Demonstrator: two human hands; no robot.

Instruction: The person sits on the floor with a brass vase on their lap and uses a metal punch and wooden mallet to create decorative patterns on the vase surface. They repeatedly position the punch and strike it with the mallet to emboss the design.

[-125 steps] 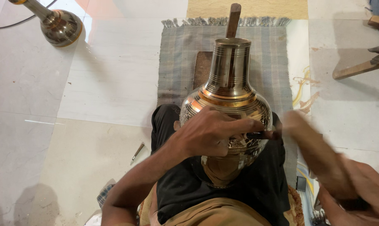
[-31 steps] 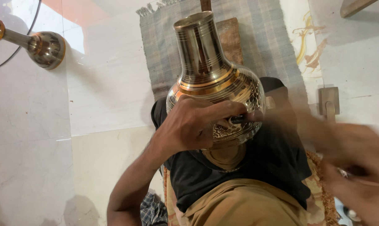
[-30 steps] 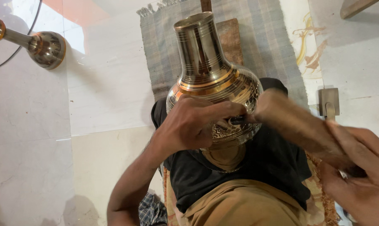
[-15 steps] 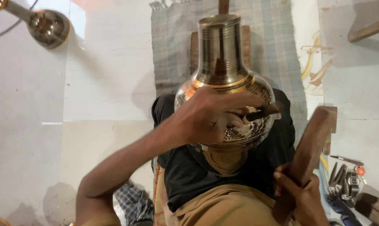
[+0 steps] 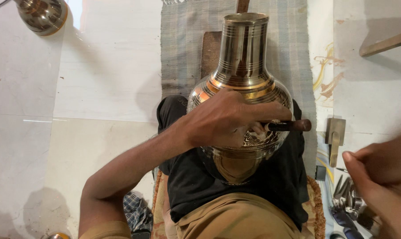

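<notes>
Nearest, at five o'clock, the right hand (image 5: 382, 186) enters from the frame's edge, blurred and cut off; whether it grips anything cannot be told. Just beneath it lies a cluster of small metal tools (image 5: 348, 203) on the floor, too crowded to count. At six o'clock the person's tan trousers (image 5: 236, 221) fill the bottom edge, with a black cloth (image 5: 196, 186) draped over the lap and a scrap of checked fabric (image 5: 136, 212) at seven o'clock.

At the centre one large brass vase (image 5: 242, 84) rests on the black cloth, neck pointing to twelve o'clock, its belly banded with gold stripes and an engraved pattern. The left hand (image 5: 227, 117) lies across that belly, fingers closed around a dark rod-shaped punch (image 5: 289, 125) whose free end sticks out toward three o'clock, its tip against the engraved band.

At three o'clock a small brass-coloured block (image 5: 335, 135) lies on the pale floor. Under the vase a grey striped mat (image 5: 182, 48) runs up to twelve o'clock, bearing one wooden board (image 5: 209, 51). At two o'clock is one wooden stick (image 5: 388, 43), partly out of frame. At eleven o'clock stands a second brass vessel (image 5: 43, 15), well apart. No packages, labels or signs can be made out.
</notes>
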